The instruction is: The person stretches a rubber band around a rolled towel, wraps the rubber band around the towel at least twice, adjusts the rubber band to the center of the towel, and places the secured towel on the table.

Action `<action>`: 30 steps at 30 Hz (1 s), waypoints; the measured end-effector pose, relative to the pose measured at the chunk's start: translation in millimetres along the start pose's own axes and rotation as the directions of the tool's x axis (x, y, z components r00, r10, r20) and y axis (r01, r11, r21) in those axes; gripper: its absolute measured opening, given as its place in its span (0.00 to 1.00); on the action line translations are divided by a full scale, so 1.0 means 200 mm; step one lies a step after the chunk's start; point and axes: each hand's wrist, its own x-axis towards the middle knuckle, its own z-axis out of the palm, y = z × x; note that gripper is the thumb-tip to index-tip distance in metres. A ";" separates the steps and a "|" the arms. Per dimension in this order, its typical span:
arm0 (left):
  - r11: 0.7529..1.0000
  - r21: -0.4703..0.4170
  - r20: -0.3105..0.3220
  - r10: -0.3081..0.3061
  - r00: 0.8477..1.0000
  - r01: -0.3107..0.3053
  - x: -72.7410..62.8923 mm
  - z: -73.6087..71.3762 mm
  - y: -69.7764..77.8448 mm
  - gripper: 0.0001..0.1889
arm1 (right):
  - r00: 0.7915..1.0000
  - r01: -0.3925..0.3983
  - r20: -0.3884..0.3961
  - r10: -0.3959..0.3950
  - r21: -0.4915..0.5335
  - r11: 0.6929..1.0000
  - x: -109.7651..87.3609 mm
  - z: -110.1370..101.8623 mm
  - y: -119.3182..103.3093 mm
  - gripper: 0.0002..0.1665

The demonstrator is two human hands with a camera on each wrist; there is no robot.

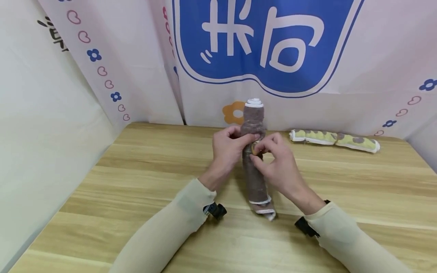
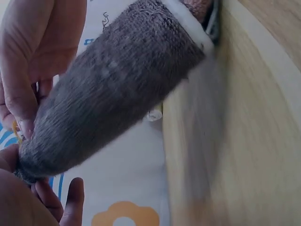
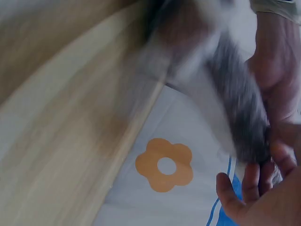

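A rolled brown towel (image 1: 256,174) with white edging stands out lengthwise between both hands, its far end raised in front of the backdrop. My left hand (image 1: 227,146) grips it around the middle, thumb across the front and other fingers behind. With thumb and fingertips, my right hand (image 1: 281,163) pinches a thin yellowish band (image 1: 254,148), seemingly a rubber band, against the roll. The towel narrows where the band and fingers meet. At the near end a loose flap (image 1: 265,209) hangs from the roll. In the left wrist view the towel roll (image 2: 113,84) slants close to the camera.
A second rolled towel (image 1: 334,140), yellow-green with brown spots and drawn in at its middle, lies at the back right. The wooden table (image 1: 153,182) reaches a printed cloth backdrop (image 1: 205,102) behind. Small dark cameras (image 1: 217,210) sit on both wrists.
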 end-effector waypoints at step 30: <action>0.817 -0.288 0.610 -0.246 0.753 0.500 0.16 -0.14 -0.14 0.18 | 0.923 -0.383 0.185 0.337 0.386 0.839 0.05 -0.06 0.07 0.09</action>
